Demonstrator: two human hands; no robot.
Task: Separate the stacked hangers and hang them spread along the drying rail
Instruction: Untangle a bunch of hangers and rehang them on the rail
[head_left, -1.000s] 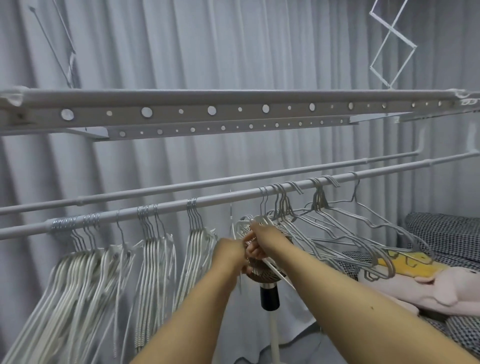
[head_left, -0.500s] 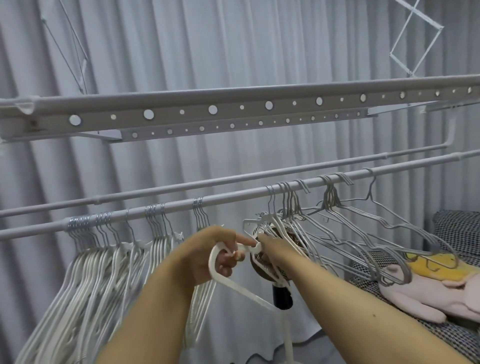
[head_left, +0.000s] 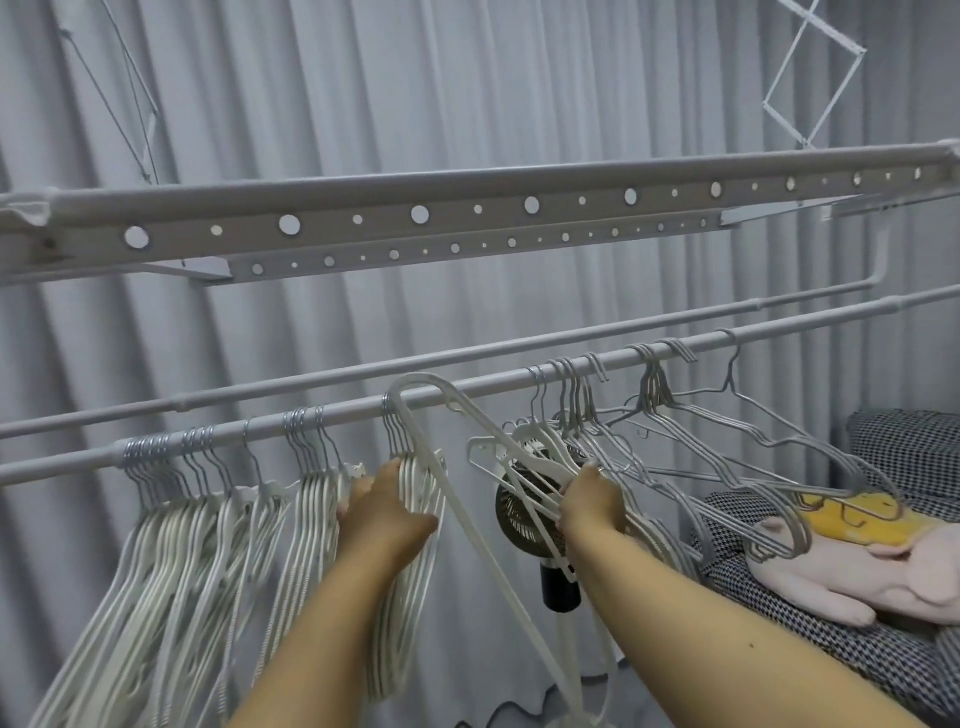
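Hangers going onto the rail one at a time, white one just hooked on

White plastic hanger (head_left: 457, 499) has its big hook over the drying rail (head_left: 493, 382), right beside a bunch of wire hangers (head_left: 410, 499). Left hand (head_left: 382, 512) is down by its shoulder, fingers curled in against it and the bunch behind; can't tell if it's really gripping. Right hand (head_left: 595, 501) is closed around the remaining stack (head_left: 540, 467), held just under the rail in front of a small fan (head_left: 530, 525). Imo slide the white one into the bare stretch to its right before letting go, and keep the stack squeezed so only one peels off each time, those wire hooks snag each other.
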